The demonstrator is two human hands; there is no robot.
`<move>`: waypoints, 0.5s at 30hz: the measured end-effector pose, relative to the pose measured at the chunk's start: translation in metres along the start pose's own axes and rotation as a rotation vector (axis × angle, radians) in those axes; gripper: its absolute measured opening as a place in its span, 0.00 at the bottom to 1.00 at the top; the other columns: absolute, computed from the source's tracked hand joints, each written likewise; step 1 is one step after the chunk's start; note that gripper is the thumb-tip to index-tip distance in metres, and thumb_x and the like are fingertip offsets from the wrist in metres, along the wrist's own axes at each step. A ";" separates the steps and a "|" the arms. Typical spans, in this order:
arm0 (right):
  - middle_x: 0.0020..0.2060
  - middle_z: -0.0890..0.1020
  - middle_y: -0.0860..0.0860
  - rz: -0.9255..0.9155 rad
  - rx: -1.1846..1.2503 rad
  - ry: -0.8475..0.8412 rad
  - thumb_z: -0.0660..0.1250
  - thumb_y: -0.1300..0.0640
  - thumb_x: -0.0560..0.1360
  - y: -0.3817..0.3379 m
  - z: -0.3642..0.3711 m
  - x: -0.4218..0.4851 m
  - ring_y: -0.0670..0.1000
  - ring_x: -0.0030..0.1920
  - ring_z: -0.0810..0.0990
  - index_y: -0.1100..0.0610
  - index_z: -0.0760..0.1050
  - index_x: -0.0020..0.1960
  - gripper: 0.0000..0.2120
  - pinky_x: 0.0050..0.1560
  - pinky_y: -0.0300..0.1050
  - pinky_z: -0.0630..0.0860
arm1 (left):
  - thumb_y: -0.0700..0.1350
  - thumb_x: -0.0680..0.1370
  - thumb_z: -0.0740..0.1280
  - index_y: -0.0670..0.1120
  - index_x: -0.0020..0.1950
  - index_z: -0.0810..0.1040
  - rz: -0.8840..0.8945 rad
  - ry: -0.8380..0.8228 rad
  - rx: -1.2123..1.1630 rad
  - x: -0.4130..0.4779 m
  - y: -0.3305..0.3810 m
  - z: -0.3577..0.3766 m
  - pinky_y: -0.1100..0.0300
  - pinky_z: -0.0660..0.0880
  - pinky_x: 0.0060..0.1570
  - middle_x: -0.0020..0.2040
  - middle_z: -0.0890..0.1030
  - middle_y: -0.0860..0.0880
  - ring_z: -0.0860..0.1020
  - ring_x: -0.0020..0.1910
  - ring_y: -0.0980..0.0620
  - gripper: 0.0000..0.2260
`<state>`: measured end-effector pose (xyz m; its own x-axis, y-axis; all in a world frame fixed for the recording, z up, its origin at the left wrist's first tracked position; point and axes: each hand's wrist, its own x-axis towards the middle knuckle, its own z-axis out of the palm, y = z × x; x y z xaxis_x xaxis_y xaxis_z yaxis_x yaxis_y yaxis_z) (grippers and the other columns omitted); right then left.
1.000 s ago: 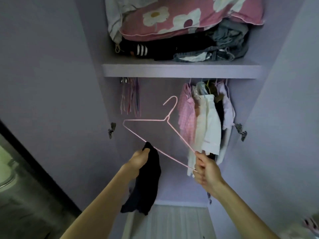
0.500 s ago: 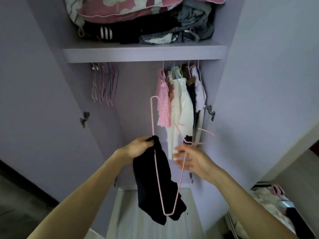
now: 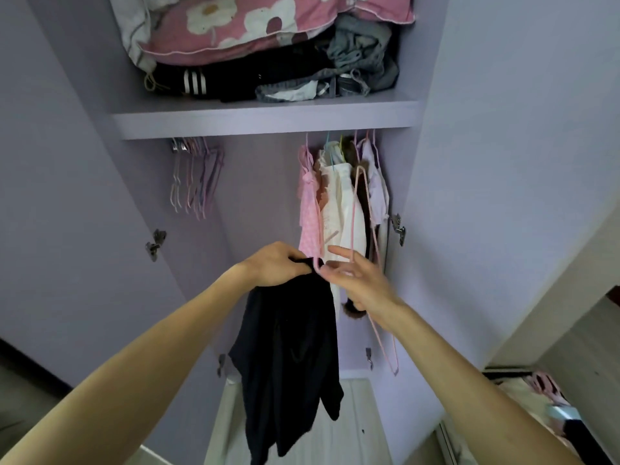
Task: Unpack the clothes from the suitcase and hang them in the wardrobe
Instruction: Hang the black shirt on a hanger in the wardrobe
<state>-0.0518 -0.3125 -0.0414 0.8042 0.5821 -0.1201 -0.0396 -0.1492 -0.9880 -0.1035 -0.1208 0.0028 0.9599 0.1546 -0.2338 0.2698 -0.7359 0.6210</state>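
Note:
A black garment [image 3: 288, 364] hangs down in front of the open purple wardrobe [image 3: 265, 124]. My left hand [image 3: 275, 263] grips its top edge. My right hand [image 3: 359, 280] is right beside it, index finger stretched out, and holds a thin pink wire hanger [image 3: 355, 209]. The hanger stands almost on end. Its hook sits by my fingertips at the garment's top and its lower corner points down to the right. Several clothes [image 3: 335, 209] hang on the rail at the back right, partly behind my hands.
A bunch of empty hangers [image 3: 198, 179] hangs at the rail's left end. Folded clothes and a pink flowered pillow [image 3: 268, 25] fill the upper shelf. Both purple doors [image 3: 503, 162] stand open. The open suitcase [image 3: 543, 397] lies low on the right.
The hanger has swung from flat to nearly vertical and shifted right. My right hand came up next to the left one at the garment's top. The view tilted back up.

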 end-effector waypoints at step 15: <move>0.32 0.77 0.47 -0.127 -0.723 0.430 0.66 0.62 0.70 -0.030 -0.042 0.043 0.49 0.34 0.74 0.55 0.73 0.37 0.05 0.31 0.37 0.66 | 0.50 0.79 0.69 0.56 0.55 0.82 -0.007 0.273 0.433 -0.013 -0.064 -0.080 0.55 0.75 0.56 0.52 0.81 0.52 0.78 0.53 0.49 0.06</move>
<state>0.0090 -0.3170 -0.0124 0.9381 0.2964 0.1793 0.3372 -0.6626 -0.6688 -0.1273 -0.0231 0.0258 0.9587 0.2843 0.0034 0.2752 -0.9310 0.2397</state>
